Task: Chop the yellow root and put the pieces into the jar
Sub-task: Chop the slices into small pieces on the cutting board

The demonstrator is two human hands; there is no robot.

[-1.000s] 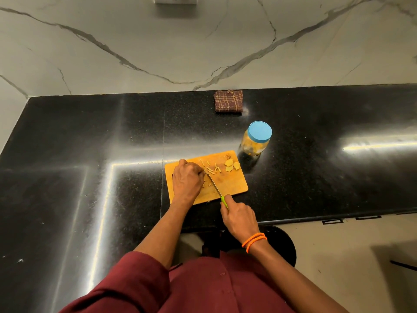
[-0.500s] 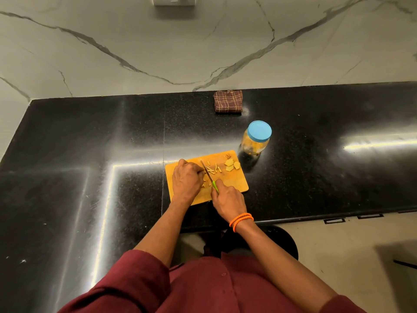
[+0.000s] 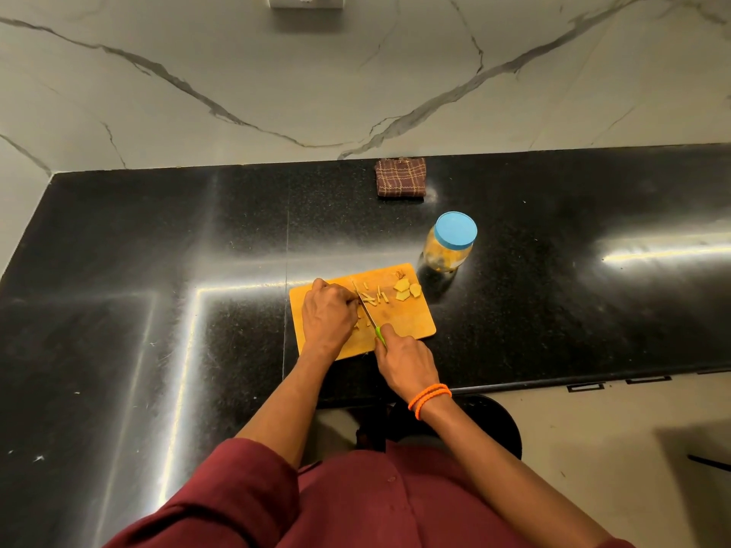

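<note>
A wooden cutting board (image 3: 411,322) lies on the black counter. My left hand (image 3: 327,315) sits curled on its left half, fingertips holding down a piece of yellow root that is mostly hidden beneath them. My right hand (image 3: 404,361) grips the green handle of a small knife (image 3: 367,310), whose blade runs beside my left fingertips. Thin yellow strips (image 3: 375,297) and flat slices (image 3: 406,289) lie on the board's far right part. The jar (image 3: 449,249), with its blue lid on and yellow pieces inside, stands just beyond the board's right corner.
A folded brown checked cloth (image 3: 401,178) lies near the marble back wall. The counter's front edge (image 3: 553,383) runs just right of my right wrist, and a dark round stool (image 3: 498,425) stands below it.
My right hand drew the knife toward the left fingertips and forward, then pulled back a little toward me. The left hand stayed on the root.
</note>
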